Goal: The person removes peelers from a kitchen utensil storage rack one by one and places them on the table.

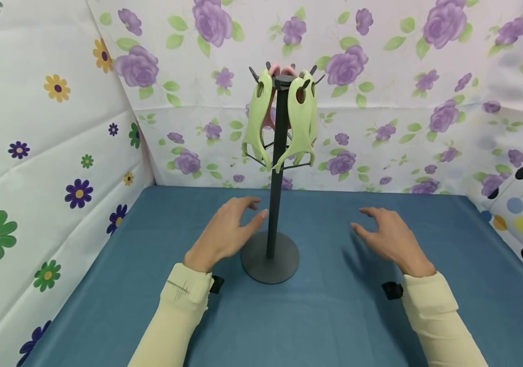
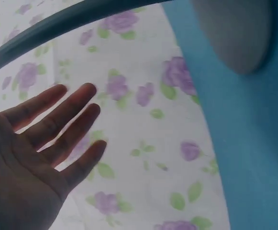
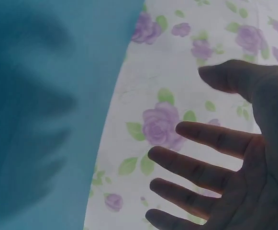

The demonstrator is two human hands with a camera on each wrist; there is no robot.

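Standing near the middle of the blue desk [image 1: 325,316], a dark stand [image 1: 276,204] rises on a thin pole from a round base [image 1: 270,257]. From the hooks at its top hang several pale green clips [image 1: 300,122], with a pink one [image 1: 280,70] partly hidden behind them. The left hand [image 1: 226,232] hovers just beside the pole, above the edge of the base, fingers spread and relaxed, holding nothing; its thumb lies close to the pole, though contact cannot be told. The right hand [image 1: 391,234] hovers on the other side, well apart from the stand, also spread and empty. Cream sleeves [image 1: 431,306] cover both forearms. Between the two hands only the pole and base stand on the desk. White cloth walls printed with purple roses [image 1: 380,76] close in the back, and a cloth with mixed bright flowers [image 1: 36,153] covers the left side.
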